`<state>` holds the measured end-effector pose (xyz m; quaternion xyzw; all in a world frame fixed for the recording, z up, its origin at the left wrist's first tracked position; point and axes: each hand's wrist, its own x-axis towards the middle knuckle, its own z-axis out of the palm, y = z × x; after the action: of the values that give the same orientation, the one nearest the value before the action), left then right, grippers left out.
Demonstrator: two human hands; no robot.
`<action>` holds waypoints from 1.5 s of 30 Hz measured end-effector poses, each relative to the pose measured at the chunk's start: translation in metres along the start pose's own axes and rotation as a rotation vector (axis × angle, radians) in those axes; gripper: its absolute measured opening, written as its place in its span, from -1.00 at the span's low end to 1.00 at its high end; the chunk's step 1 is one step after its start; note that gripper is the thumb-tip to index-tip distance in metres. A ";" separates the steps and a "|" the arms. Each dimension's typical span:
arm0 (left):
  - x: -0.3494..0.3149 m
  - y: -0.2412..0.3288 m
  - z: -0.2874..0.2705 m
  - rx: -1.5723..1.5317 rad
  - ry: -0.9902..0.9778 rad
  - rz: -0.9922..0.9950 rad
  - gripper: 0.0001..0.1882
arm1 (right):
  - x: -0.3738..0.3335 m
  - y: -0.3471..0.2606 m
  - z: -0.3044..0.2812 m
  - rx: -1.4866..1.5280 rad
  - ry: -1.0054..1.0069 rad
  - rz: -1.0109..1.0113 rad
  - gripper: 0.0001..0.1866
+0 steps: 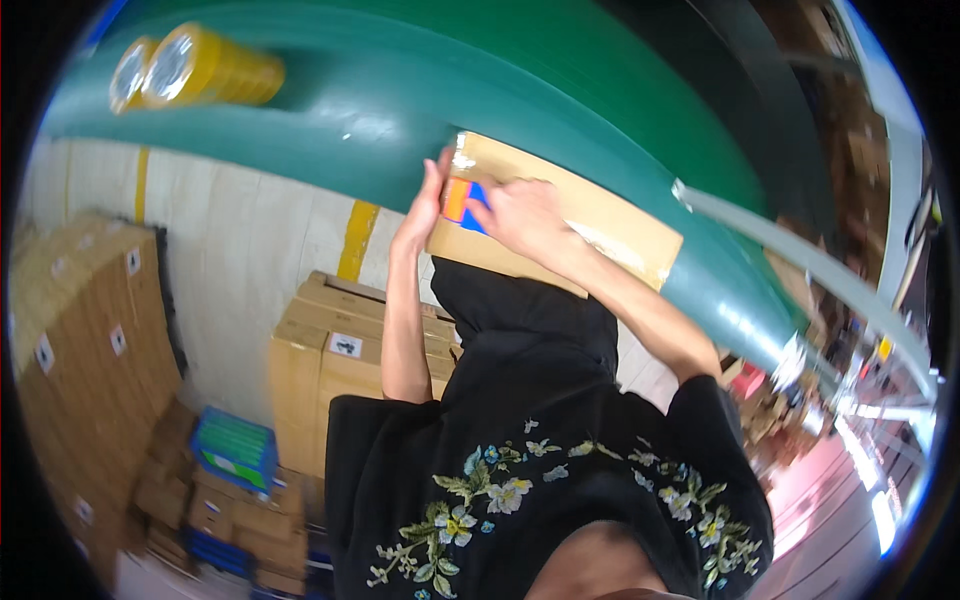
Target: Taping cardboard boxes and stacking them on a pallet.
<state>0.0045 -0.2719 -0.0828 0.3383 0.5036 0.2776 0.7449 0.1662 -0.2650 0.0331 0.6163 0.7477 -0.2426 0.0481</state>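
A long tan cardboard box [612,222] lies at the near edge of the green work surface, with shiny clear tape showing at its two ends. Against the box's left end rests my left hand [424,208], open, its fingers extended and partly hidden behind the edge. My right hand [525,214] is over the top of the box near that same end, fingers bent and closed on a small blue and orange piece [456,200]. Motion blur and the fingers hide part of this piece, so its exact kind does not show.
Two yellow tape rolls [215,68] lie at the far left of the green surface [350,100]. Large cardboard cartons [300,370] stand on the floor at left, near a blue crate [235,450]. A grey metal rail [790,235] crosses at right.
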 end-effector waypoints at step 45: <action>-0.010 -0.068 0.214 1.755 0.451 0.496 -0.29 | -0.167 0.326 0.027 0.384 -0.421 0.253 -0.56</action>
<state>0.2064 -0.3693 -0.0739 0.8150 0.5787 0.0082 0.0278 0.5078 -0.3866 -0.0275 0.6384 0.5792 -0.4939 0.1143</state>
